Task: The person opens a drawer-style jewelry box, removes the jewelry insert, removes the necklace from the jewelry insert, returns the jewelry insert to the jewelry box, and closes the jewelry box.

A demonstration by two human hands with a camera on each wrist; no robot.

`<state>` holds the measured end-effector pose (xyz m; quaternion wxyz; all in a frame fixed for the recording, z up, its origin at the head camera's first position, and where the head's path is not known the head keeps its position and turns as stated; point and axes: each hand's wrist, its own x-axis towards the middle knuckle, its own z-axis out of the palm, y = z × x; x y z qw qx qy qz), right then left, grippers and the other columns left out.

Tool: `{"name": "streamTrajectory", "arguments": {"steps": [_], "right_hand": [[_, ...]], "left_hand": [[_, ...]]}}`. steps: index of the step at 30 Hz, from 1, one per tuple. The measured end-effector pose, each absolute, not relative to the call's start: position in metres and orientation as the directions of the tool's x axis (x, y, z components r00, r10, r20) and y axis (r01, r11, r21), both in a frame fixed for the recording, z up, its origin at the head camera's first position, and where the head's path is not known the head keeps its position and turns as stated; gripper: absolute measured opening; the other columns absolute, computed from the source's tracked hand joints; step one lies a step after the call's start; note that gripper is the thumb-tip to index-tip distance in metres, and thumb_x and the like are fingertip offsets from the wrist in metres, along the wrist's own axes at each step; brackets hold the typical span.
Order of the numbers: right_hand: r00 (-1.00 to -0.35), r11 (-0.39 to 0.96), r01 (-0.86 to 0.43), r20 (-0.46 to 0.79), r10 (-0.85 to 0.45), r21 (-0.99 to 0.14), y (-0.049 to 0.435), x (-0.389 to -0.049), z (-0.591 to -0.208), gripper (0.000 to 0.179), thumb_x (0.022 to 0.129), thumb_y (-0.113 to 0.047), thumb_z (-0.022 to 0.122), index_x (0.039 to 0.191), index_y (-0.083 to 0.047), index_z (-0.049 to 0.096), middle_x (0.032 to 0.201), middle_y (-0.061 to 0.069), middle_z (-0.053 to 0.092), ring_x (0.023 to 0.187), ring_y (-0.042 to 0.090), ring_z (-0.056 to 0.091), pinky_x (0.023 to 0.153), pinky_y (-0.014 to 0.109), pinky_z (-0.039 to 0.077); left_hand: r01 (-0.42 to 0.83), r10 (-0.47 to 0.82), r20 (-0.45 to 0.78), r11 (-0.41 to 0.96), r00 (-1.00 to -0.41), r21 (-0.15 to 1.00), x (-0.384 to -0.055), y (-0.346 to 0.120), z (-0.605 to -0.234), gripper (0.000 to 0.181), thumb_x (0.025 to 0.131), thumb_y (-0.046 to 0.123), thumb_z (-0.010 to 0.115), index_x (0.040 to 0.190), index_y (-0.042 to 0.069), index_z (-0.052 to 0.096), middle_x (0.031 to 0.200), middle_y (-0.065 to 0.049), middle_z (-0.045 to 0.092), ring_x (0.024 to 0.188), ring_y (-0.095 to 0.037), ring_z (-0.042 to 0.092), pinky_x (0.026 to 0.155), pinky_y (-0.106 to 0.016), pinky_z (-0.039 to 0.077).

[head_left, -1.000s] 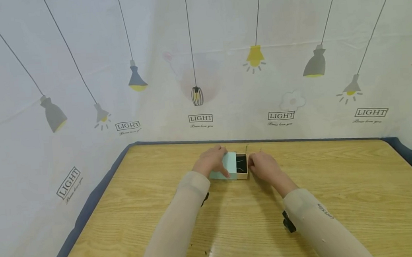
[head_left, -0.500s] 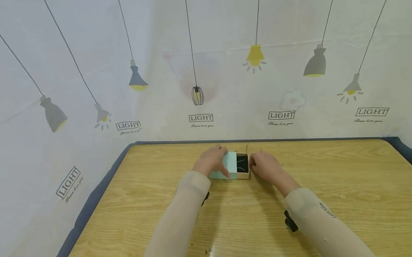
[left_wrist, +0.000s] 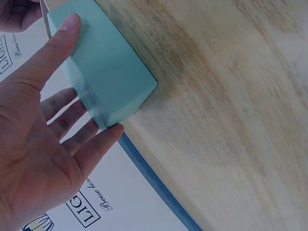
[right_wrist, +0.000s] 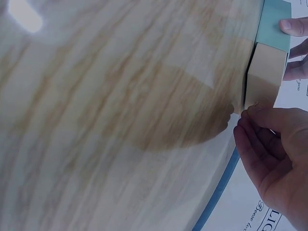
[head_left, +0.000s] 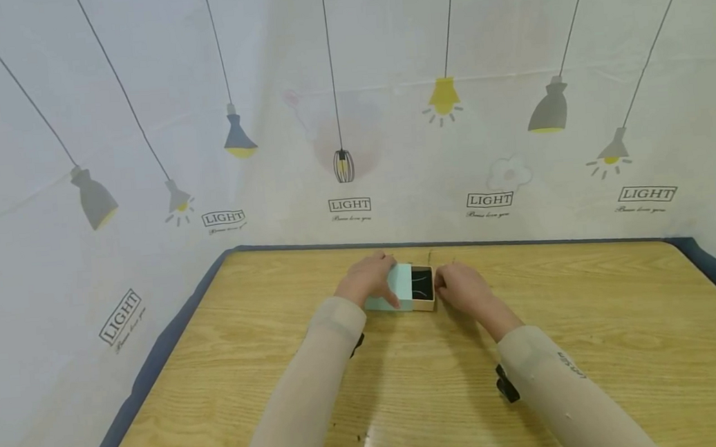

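In the middle of the head view, a pale teal cover lies on the wooden table, near its far edge, with a tan tray slid partway out of its right end. The tray shows a black insert marked by two thin pale curved lines. The left hand holds the cover, thumb on the top face and fingers spread along the far side; in the left wrist view the cover sits at upper left. The right hand is narrow, thumb and fingertips pinching at the tray's outer end, at the right of the right wrist view; whether a tab lies between them is too small to tell. Light sleeves cover both forearms. Behind the table hangs a white cloth printed with lamps and "LIGHT" labels.
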<state>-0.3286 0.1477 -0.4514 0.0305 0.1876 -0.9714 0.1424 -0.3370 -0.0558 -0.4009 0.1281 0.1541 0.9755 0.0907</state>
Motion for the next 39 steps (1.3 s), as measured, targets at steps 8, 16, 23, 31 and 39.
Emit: {"name": "streamTrajectory", "arguments": {"steps": [8, 16, 23, 31, 39], "right_hand": [[-0.927, 0.887, -0.376, 0.108, -0.36, -0.27, 0.1482, -0.3278, -0.4491, 0.005, 0.092, -0.007, 0.068, 0.088, -0.005, 0.07, 0.085, 0.008, 0.07, 0.077, 0.022, 0.063, 0.07, 0.039, 0.056], [-0.922, 0.883, -0.386, 0.117, -0.368, -0.266, 0.1484, -0.3259, -0.4479, 0.005, 0.092, -0.007, 0.068, 0.088, -0.005, 0.071, 0.085, 0.008, 0.07, 0.078, 0.023, 0.064, 0.072, 0.039, 0.057], [-0.922, 0.883, -0.388, 0.116, -0.37, -0.264, 0.149, -0.3255, -0.448, 0.005, 0.092, -0.007, 0.068, 0.089, -0.005, 0.071, 0.086, 0.008, 0.07, 0.078, 0.023, 0.064, 0.072, 0.039, 0.057], [-0.924, 0.885, -0.382, 0.113, -0.365, -0.267, 0.1485, -0.3255, -0.4479, 0.005, 0.093, -0.007, 0.068, 0.089, -0.006, 0.071, 0.085, 0.008, 0.07, 0.078, 0.022, 0.064, 0.072, 0.039, 0.057], [-0.911, 0.868, -0.411, 0.153, -0.382, -0.279, 0.1502, -0.325, -0.4487, 0.007, 0.09, -0.003, 0.069, 0.084, -0.006, 0.07, 0.081, 0.007, 0.069, 0.074, 0.022, 0.063, 0.068, 0.038, 0.056]], "left_hand": [[0.28, 0.324, -0.225, 0.937, -0.919, 0.209, -0.3388, -0.0561, -0.4032, 0.091, 0.072, 0.038, 0.089, 0.148, 0.016, 0.045, 0.14, -0.003, 0.05, 0.124, -0.022, 0.053, 0.107, -0.038, 0.048], [0.277, 0.323, -0.228, 0.937, -0.918, 0.213, -0.3396, -0.0561, -0.404, 0.091, 0.072, 0.038, 0.089, 0.149, 0.015, 0.045, 0.141, -0.003, 0.05, 0.125, -0.022, 0.053, 0.108, -0.038, 0.048], [0.276, 0.324, -0.23, 0.936, -0.918, 0.218, -0.3389, -0.0561, -0.4033, 0.092, 0.072, 0.038, 0.089, 0.149, 0.015, 0.044, 0.14, -0.003, 0.05, 0.124, -0.022, 0.053, 0.107, -0.037, 0.048], [0.273, 0.323, -0.234, 0.936, -0.917, 0.225, -0.339, -0.0562, -0.4028, 0.093, 0.072, 0.038, 0.089, 0.15, 0.015, 0.043, 0.142, -0.004, 0.049, 0.126, -0.023, 0.052, 0.109, -0.038, 0.047], [0.28, 0.325, -0.231, 0.937, -0.917, 0.209, -0.3406, -0.056, -0.4044, 0.092, 0.072, 0.038, 0.089, 0.149, 0.015, 0.044, 0.142, -0.003, 0.05, 0.125, -0.022, 0.053, 0.108, -0.037, 0.047]]}}
